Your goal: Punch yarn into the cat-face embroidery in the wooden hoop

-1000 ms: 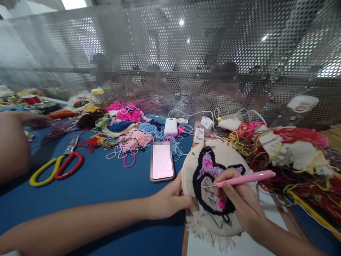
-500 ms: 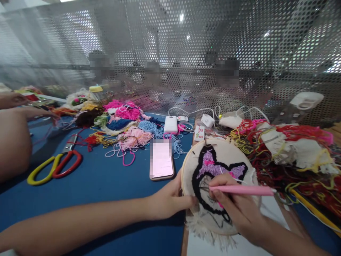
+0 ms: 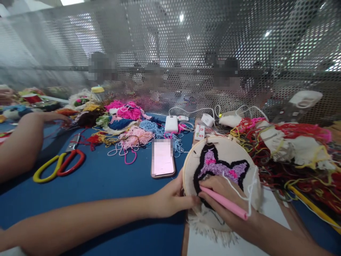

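Both hands [image 3: 173,199] curl around the embroidery hoop [image 3: 221,177]

embroidery hoop [image 3: 226,149] – round, tilted, black-and-purple tufting | pink punch needle [image 3: 223,202] – slanted across hoop's lower face

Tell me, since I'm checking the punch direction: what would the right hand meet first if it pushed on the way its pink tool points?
Probably the black yarn outline on the hooped cloth; the right hand aims the pink tool there.

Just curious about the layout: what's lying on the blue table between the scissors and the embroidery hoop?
In the head view, a phone lies flat on the blue table between the scissors and the embroidery hoop; the left hand grips the hoop's near edge.
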The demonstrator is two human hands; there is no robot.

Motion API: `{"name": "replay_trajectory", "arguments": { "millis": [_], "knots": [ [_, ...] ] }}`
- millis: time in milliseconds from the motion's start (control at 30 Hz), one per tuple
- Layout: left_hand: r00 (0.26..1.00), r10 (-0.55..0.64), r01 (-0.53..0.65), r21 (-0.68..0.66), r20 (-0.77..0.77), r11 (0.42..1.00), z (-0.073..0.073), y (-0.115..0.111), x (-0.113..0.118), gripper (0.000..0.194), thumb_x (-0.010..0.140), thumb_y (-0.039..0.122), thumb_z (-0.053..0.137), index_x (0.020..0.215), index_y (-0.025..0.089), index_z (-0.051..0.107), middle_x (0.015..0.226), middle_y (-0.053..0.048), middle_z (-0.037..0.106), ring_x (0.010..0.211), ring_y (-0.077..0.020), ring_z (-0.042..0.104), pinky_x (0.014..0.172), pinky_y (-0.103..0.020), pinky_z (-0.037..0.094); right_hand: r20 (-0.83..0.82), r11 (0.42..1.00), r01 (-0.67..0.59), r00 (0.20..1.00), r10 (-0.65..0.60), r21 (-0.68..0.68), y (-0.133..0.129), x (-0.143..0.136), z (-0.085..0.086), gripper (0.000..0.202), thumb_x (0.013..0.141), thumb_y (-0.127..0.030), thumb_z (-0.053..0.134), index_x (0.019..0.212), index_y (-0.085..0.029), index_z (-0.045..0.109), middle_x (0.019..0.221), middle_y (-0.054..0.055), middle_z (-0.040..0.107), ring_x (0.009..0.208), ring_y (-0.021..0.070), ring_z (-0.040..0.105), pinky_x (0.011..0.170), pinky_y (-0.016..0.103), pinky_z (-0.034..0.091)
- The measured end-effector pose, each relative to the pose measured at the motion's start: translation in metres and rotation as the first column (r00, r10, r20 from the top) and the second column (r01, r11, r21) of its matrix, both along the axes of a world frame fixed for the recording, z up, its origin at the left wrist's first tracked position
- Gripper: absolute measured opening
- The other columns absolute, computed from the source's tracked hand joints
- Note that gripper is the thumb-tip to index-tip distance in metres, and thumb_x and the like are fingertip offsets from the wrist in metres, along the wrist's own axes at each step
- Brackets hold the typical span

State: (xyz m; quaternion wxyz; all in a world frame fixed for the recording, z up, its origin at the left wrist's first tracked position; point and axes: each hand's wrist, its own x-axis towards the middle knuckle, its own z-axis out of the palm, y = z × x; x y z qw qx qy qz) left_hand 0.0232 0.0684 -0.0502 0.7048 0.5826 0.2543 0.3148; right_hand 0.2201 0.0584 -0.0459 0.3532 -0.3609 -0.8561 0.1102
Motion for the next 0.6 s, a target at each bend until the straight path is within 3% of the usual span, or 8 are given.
{"name": "replay_trajectory", "arguments": {
  "millis": [133,333,600],
  "knots": [
    [1.0,-0.022,0.022,0.009,0.009,1.0,0.001,0.001,0.0,0.08,0.081,0.026,0.061,0.143,0.025,0.011,0.129,-0.008,0.048,0.112,-0.0208,0.048,0.094,-0.032,0.042,0.161,0.995,-0.055,0.986,0.042,0.077,-0.001,0.001,-0.001,0.015,0.089,-0.019,0.046,0.1,-0.024,0.056,0.092,0.006,0.066,0.087,0.0235,0.061,0.08,0.041,0.048],
    [1.0,-0.005,0.007,0.055,-0.025,0.998,0.005,0.004,0.001,0.078,0.079,0.024,0.062,0.142,0.023,0.016,0.124,-0.007,0.05,0.11,-0.0204,0.047,0.096,-0.034,0.039,-0.014,0.981,-0.015,1.0,0.013,-0.192,-0.004,0.007,-0.002,0.011,0.091,-0.022,0.046,0.101,-0.025,0.048,0.093,0.004,0.06,0.086,0.0187,0.059,0.074,0.033,0.05],
    [1.0,-0.009,0.009,0.063,0.003,0.998,0.006,0.006,0.002,0.076,0.08,0.017,0.059,0.143,0.022,0.016,0.129,-0.008,0.048,0.111,-0.0191,0.048,0.097,-0.033,0.038,-0.125,0.934,-0.062,0.992,0.018,-0.353,-0.004,0.012,-0.006,0.009,0.094,-0.023,0.039,0.099,-0.027,0.046,0.089,0.001,0.055,0.08,0.0148,0.054,0.071,0.029,0.045]
  ]
}}
